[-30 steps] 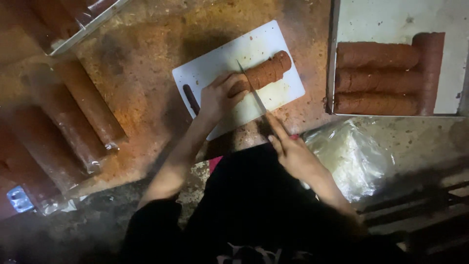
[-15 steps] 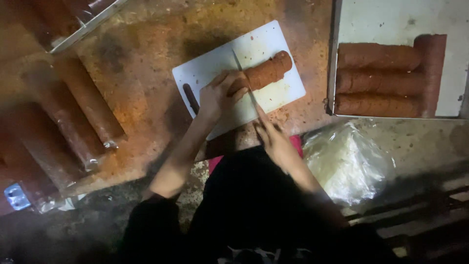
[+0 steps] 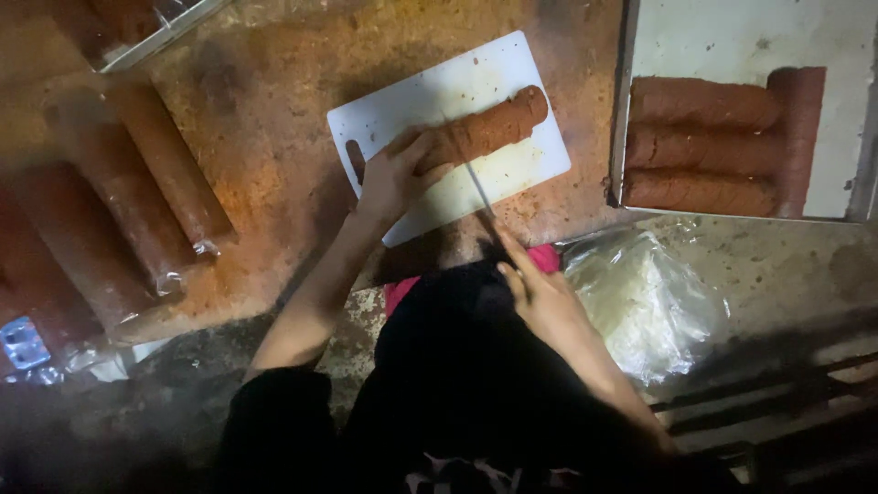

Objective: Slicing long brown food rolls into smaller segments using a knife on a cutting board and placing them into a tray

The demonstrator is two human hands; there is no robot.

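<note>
From the head camera, a white rectangular plastic cutting board (image 3: 457,101) lies tilted on the stained brown tabletop (image 3: 274,110), its handle slot at the left end. On it rests a long reddish-brown sausage-like roll (image 3: 494,128), running from the middle of the board up toward its far right corner. The left hand (image 3: 398,174) presses down on the near left end of the roll, fingers curled over it and gripping it. The right hand (image 3: 540,297) sits near the body, just off the board's near edge, fingers wrapped around the handle of a thin-bladed knife (image 3: 477,187); the blade reaches up across the board and meets the roll just right of the left hand.

To the right, a pale metal tray (image 3: 732,37) holds more reddish-brown rolls (image 3: 700,146) laid side by side. Near it lies a crumpled clear plastic bag (image 3: 649,302). On the left, several wrapped rolls (image 3: 165,174) lie on the tabletop.
</note>
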